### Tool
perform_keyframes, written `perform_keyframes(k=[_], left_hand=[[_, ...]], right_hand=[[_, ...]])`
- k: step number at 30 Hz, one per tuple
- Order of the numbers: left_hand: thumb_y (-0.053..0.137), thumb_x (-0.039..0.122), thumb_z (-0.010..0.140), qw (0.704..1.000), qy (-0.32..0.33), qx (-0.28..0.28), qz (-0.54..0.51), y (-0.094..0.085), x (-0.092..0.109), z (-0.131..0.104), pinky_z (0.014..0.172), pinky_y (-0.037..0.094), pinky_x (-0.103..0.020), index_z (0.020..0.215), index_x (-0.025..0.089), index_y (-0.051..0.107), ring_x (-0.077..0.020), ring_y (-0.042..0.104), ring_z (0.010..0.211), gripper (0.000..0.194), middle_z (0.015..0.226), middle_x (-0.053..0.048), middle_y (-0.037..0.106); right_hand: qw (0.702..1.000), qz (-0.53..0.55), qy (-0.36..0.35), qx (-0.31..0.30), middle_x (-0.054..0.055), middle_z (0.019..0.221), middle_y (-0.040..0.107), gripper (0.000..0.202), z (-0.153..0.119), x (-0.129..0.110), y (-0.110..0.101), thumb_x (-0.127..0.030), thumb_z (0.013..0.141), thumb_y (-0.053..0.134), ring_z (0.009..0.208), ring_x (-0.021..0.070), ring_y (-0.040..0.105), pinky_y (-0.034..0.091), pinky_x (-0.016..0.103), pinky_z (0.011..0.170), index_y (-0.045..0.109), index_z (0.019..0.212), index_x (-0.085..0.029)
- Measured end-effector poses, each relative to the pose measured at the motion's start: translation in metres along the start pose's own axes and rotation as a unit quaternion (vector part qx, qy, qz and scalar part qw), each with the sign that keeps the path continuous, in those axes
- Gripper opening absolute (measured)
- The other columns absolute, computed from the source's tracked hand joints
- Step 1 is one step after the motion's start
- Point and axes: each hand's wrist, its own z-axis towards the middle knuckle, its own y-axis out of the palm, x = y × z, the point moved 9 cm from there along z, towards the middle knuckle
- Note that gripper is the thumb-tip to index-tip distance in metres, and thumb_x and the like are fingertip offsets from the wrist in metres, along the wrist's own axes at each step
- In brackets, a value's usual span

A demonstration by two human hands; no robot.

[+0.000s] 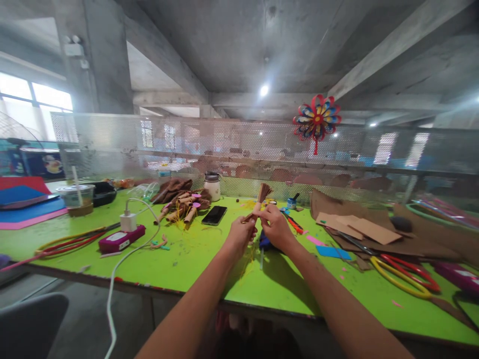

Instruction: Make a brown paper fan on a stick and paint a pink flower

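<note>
Over the green table [209,259], my left hand [242,234] is closed around the lower part of a brown paper roll [264,193] with a fringed, flared upper end. My right hand [277,227] has its fingers pinched on the same roll just below the fringe, touching my left fingertips. The roll stands tilted slightly to the right; its lower end is hidden by my hands. Beneath my right hand lies a dark blue object [265,243], partly covered, with a pale stick near it. Yellow strands [245,269] lie on the table below my hands.
Left are several brown paper rolls [189,210], a phone [214,215], a lidded jar [212,187], a purple power strip [121,239] with a white cable, and a cup [77,197]. Right are brown sheets [368,228] and large scissors [404,279]. A perforated screen [247,144] stands behind.
</note>
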Motion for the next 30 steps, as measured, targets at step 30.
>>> perform_keyframes(k=[30], left_hand=[[0.062,0.021,0.078,0.998,-0.017,0.015,-0.054,0.001,0.013,-0.005,0.042,0.037,-0.017,0.076,0.015,0.05,-0.0082,0.049,0.042,0.013,0.054,-0.001,0.057]], right_hand=[[0.988,0.083,0.012,0.131,0.006,0.083,0.055,0.028,0.003,-0.006,-0.035,-0.016,0.083,0.049,0.074,0.0169,0.053,0.047,0.029,0.067,0.069,0.103,-0.016]])
